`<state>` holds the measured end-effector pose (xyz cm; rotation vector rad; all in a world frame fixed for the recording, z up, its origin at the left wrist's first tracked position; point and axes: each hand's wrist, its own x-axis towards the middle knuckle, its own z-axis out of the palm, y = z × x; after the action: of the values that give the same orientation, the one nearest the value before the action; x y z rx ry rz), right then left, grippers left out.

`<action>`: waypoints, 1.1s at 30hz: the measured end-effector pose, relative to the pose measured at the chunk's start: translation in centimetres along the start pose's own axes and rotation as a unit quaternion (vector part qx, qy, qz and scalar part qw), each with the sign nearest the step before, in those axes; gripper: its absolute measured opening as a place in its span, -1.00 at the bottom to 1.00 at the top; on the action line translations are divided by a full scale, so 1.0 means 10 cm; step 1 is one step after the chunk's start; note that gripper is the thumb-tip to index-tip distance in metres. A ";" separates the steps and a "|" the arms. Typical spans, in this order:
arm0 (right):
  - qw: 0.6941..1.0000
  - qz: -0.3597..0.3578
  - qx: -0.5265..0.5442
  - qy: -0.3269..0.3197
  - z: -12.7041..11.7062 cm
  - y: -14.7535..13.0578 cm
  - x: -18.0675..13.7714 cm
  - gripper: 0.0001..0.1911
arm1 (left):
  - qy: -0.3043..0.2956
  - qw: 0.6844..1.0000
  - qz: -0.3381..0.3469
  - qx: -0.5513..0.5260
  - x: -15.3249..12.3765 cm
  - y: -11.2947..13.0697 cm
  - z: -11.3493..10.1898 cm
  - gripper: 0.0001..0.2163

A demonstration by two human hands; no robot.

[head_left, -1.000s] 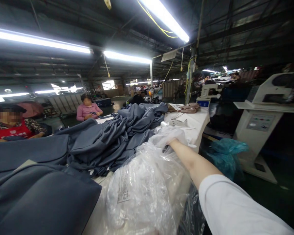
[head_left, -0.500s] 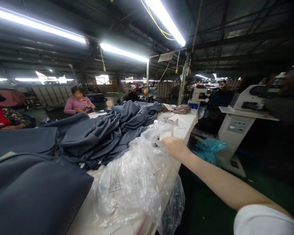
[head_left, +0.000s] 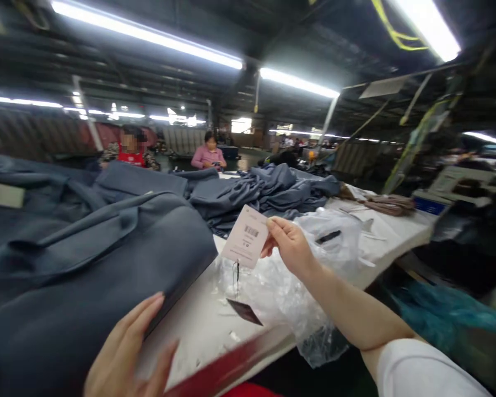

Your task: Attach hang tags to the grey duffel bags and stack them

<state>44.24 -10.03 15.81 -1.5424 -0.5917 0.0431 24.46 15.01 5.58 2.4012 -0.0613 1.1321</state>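
My right hand (head_left: 287, 242) pinches the edge of a pale hang tag (head_left: 246, 237) printed with a barcode. From the tag's lower end a thin dark string (head_left: 237, 273) dangles, with a small dark tag (head_left: 244, 312) below it over the table. My left hand (head_left: 128, 353) is at the lower edge of the view, fingers apart and holding nothing, beside a folded blue-grey garment (head_left: 157, 242). Whether its fingertips touch the cloth I cannot tell. Behind the right hand lies a clear plastic bag (head_left: 289, 286), partly hidden by my forearm.
A heap of blue-grey garments (head_left: 268, 190) covers the far part of the white table (head_left: 190, 342). Brown cloth bundles (head_left: 388, 204) lie at its far right. Two people sit beyond the table. A teal plastic bag (head_left: 442, 309) is at the right, below table height.
The view has swung left. My right hand has come back from the plastic bag and now holds the hang tag. My left hand has entered the view.
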 end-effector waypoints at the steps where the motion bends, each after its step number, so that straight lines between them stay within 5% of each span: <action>1: 0.998 0.030 0.033 -0.039 0.21 0.09 0.00 -0.55 | -0.013 1.000 -0.021 0.019 -0.01 0.03 -0.01 -0.39; 4: 0.978 0.117 0.114 -0.127 0.77 0.36 -0.08 -0.56 | -0.042 0.997 -0.070 -0.018 0.04 0.04 -0.01 -0.31; 11: 0.899 0.316 0.235 -0.193 1.49 0.91 -0.26 -0.68 | -0.131 0.959 -0.166 -0.188 -0.08 -0.12 -0.23 -0.84; 19: 0.840 0.409 0.233 -0.270 1.78 1.31 -0.49 -0.71 | -0.111 0.958 -0.181 -0.193 -0.18 -0.24 -0.14 -0.84; 24: 0.790 0.459 0.245 -0.324 1.72 1.46 -0.55 -0.41 | 0.041 0.941 -0.291 -0.167 -0.24 -0.33 -0.04 -0.84; 27: 0.756 0.436 0.282 -0.398 1.67 1.42 -0.68 -0.31 | 0.078 0.947 -0.296 -0.100 -0.28 -0.34 -0.01 -0.80; 29: 0.770 0.388 0.269 -0.430 1.68 1.35 -0.81 -0.37 | 0.079 0.955 -0.280 -0.054 -0.28 -0.32 0.01 -0.79; 33: 0.875 0.267 0.149 -0.375 1.77 1.31 -1.01 -0.63 | 0.074 0.965 -0.253 -0.018 -0.28 -0.27 0.06 -0.80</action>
<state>33.12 3.09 -1.33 -1.3093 -0.6931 1.1497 23.70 16.69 2.14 2.1127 0.5446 1.0416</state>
